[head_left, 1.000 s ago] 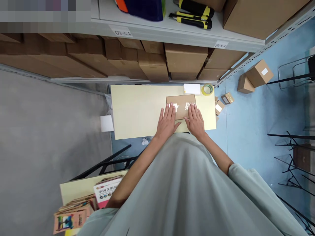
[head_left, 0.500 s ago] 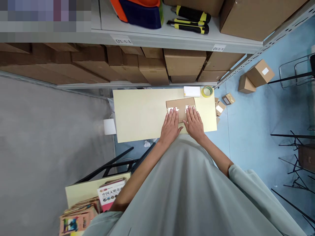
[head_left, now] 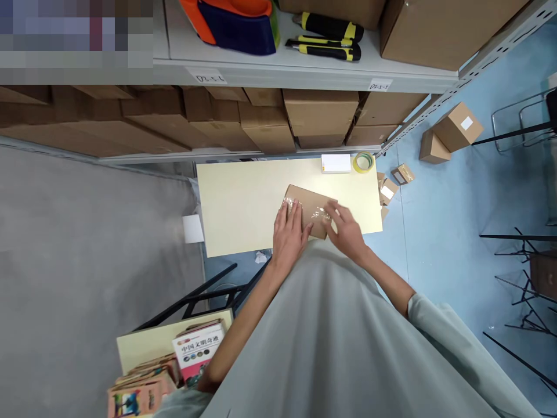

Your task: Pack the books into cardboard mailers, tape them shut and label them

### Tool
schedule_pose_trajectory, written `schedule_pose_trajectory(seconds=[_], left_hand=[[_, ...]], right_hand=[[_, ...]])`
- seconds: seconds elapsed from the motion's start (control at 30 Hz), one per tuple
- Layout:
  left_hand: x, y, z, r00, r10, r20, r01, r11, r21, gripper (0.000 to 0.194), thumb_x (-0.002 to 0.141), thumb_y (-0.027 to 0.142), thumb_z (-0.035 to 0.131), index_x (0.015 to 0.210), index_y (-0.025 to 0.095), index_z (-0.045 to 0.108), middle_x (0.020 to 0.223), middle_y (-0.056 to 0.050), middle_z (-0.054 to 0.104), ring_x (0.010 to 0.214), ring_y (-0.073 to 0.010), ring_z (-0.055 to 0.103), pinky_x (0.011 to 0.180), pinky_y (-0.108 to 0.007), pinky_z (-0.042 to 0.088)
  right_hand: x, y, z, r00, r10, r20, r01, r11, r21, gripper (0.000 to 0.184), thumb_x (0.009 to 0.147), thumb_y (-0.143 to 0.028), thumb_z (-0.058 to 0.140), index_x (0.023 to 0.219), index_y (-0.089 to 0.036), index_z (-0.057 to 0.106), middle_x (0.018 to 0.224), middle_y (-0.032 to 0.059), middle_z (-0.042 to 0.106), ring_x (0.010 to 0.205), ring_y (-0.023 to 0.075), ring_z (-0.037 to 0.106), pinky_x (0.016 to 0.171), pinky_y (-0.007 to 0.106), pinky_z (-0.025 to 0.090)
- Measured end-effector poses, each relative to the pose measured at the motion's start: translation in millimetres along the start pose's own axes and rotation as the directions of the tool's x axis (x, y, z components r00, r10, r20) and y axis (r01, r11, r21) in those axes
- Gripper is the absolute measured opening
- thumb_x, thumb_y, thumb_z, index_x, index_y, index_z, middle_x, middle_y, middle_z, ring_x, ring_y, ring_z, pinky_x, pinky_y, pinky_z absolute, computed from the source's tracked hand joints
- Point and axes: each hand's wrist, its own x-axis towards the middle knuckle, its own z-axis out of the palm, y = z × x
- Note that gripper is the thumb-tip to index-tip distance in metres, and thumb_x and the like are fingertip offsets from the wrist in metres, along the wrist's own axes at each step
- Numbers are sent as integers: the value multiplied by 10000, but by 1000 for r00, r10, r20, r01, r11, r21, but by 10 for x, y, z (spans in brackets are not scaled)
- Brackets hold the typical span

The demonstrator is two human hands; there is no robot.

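A small brown cardboard box (head_left: 307,203) with shiny clear tape near both ends lies askew on the pale yellow tabletop (head_left: 243,203). My left hand (head_left: 288,237) rests on the box's left end, fingers stretched out and thumb apart. At the right end, my right hand (head_left: 347,233) touches the box's edge, its fingers slightly bent and spread from the thumb. Behind the box are a white rectangular block (head_left: 336,164) and a roll of yellowish tape (head_left: 362,162).
A shelf (head_left: 270,75) beyond the table holds cardboard boxes (head_left: 321,113), box cutters (head_left: 329,52) and an orange-and-blue bin (head_left: 237,26). Small parcels (head_left: 402,174) lie on the blue floor at right. Books (head_left: 200,351) are stacked at lower left beside black metal legs (head_left: 191,296).
The box has turned clockwise and come nearer my body. My left hand has shifted left with it, and my right hand has gone from lying flat to bent fingers at its edge.
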Motion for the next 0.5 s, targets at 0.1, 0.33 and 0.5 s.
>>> schedule_pose_trajectory(seconds=[0.1, 0.33, 0.5], left_hand=[[-69, -17, -55, 998, -54, -34, 55, 998, 14, 727, 1133, 555, 451, 1740, 155, 428, 1775, -191, 459, 1677, -421, 369, 1368, -648, 300], [-131, -109, -142, 998, -59, -15, 59, 998, -11, 736, 1126, 586, 460, 1717, 146, 456, 1700, -238, 536, 1636, -399, 448, 1357, -595, 357], [-125, -60, -117, 993, -49, 103, 40, 996, 85, 937, 1017, 649, 667, 1745, 125, 398, 1803, -277, 358, 1730, -454, 231, 1395, -651, 229]], right_hand=[[169, 385, 32, 981, 157, -111, -143, 982, 126, 643, 1153, -632, 420, 1594, -206, 615, 1672, 171, 579, 1567, 330, 529, 1294, 565, 482], [518, 1073, 624, 833, 453, 318, -553, 706, 442, 708, 985, -848, 544, 1088, -185, 769, 1162, 120, 812, 1097, 252, 698, 1091, 464, 568], [541, 1112, 825, 755, 426, 497, -653, 557, 514, 604, 944, -820, 618, 989, -230, 741, 1027, 38, 775, 1040, 213, 654, 1031, 378, 563]])
